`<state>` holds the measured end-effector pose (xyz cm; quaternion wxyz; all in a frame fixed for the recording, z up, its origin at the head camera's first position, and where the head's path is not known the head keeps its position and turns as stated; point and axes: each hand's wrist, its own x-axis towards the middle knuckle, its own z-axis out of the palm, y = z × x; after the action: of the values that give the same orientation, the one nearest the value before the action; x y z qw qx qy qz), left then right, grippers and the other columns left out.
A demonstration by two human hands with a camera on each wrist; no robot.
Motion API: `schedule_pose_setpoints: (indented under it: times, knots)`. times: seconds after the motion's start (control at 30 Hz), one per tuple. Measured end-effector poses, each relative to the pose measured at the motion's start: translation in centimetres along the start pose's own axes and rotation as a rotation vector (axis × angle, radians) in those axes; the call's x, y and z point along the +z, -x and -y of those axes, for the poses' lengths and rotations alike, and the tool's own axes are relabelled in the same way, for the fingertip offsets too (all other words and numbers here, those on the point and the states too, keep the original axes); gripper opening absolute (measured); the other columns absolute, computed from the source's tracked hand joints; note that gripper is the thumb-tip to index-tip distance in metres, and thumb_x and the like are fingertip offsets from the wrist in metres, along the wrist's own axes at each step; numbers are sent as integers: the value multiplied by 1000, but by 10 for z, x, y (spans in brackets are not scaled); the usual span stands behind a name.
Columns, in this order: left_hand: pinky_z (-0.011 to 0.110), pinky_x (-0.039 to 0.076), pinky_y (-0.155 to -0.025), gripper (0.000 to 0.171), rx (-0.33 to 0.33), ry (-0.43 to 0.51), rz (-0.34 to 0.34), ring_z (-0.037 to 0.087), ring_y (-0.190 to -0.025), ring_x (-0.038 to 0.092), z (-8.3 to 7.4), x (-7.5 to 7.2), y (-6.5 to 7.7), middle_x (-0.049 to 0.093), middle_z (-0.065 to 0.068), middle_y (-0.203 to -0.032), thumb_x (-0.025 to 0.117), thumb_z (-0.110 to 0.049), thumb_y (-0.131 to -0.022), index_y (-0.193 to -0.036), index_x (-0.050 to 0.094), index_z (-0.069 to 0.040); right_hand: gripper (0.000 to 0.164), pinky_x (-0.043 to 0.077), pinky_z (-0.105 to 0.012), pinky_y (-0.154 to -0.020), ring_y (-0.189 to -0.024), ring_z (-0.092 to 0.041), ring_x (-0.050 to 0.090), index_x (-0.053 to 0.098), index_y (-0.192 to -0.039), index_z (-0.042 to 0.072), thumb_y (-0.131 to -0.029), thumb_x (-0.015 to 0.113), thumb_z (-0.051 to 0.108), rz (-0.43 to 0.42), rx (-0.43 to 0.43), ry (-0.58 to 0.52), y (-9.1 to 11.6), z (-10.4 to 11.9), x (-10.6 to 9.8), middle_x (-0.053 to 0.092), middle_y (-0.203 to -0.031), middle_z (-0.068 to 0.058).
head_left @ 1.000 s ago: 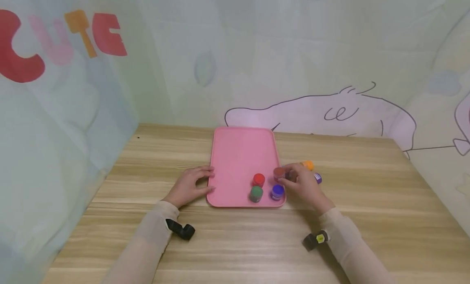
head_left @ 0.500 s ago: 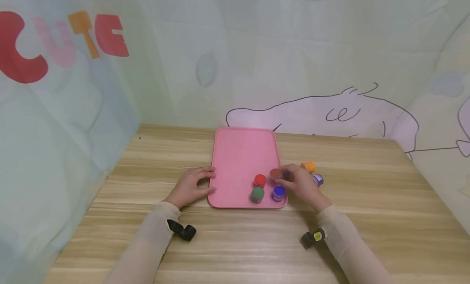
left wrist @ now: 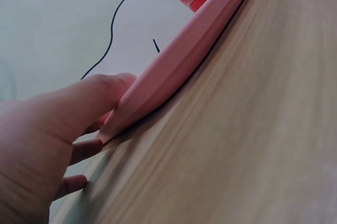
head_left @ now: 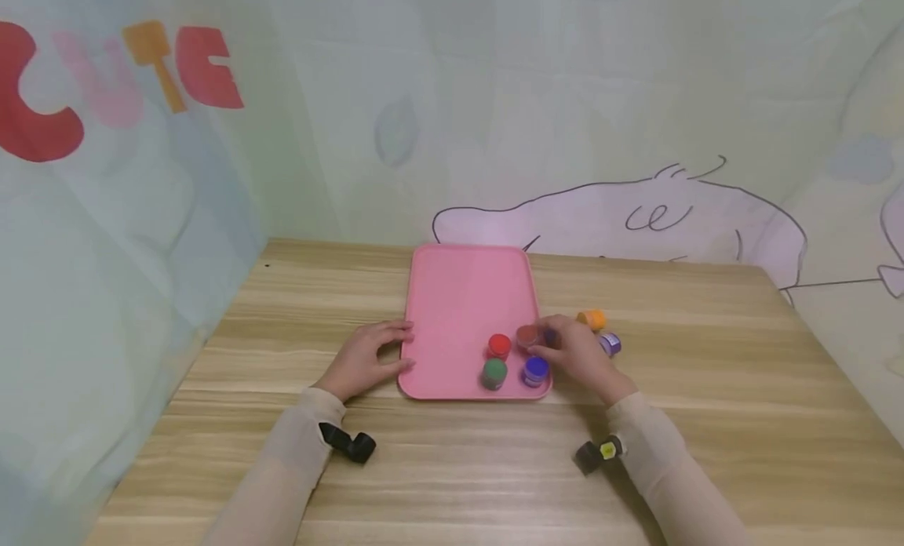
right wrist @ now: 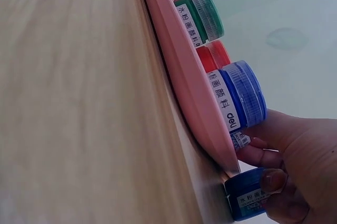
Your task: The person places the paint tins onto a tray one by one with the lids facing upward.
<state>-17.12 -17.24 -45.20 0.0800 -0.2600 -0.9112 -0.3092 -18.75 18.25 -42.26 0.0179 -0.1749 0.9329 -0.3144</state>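
A pink tray (head_left: 466, 295) lies on the table. My left hand (head_left: 363, 362) rests its fingertips and thumb along the tray's left rim. Between thumb and fingers, my right hand (head_left: 582, 358) pinches a brown-lidded paint jar (head_left: 527, 338) over the tray's right side; whether it touches the tray, I cannot tell. On the tray stand a red paint jar (head_left: 499, 346), a green paint jar (head_left: 494, 373) and a blue paint jar (head_left: 535, 370). Another dark blue paint jar (right wrist: 247, 195) sits just outside the right rim, at the right hand's other fingers, which partly cover it.
Right of the tray, beyond the right hand, an orange paint jar (head_left: 592, 319) and a purple paint jar (head_left: 610, 343) lie on the wooden table (head_left: 452, 467). A printed cloth wall (head_left: 537, 122) stands behind the table.
My right hand has shifted slightly left, carrying the brown-lidded jar from above the tray's right rim towards the red jar. The left hand stays at the left rim.
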Motion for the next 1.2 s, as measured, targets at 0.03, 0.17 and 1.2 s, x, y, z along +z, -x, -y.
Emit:
schedule_pose_setpoints:
  times: [0.03, 0.17, 1.2]
  knots:
    - [48, 44, -106, 39, 0, 1, -2, 30, -124, 57, 0, 0, 0, 62, 9, -131, 76, -26, -81, -114, 69, -6, 34, 55, -41, -91, -98, -20, 63, 67, -115, 11, -84, 75, 22, -1, -7, 10, -1, 1, 0, 69, -108, -5]
    - [48, 44, -106, 39, 0, 4, -11, 30, -124, 57, 2, -1, 2, 62, 10, -131, 77, -25, -81, -113, 69, -5, 34, 55, -40, -92, -99, -20, 64, 66, -115, 11, -84, 74, 23, 10, -10, 29, -2, 2, 0, 69, -109, -5]
    - [52, 42, -107, 39, -29, 3, 12, 31, -127, 54, 0, 0, -2, 60, 9, -135, 76, -25, -82, -116, 68, -8, 39, 53, -44, -97, -110, -25, 62, 62, -122, 9, -87, 72, 23, 19, -5, 44, 0, -1, -5, 67, -117, -9]
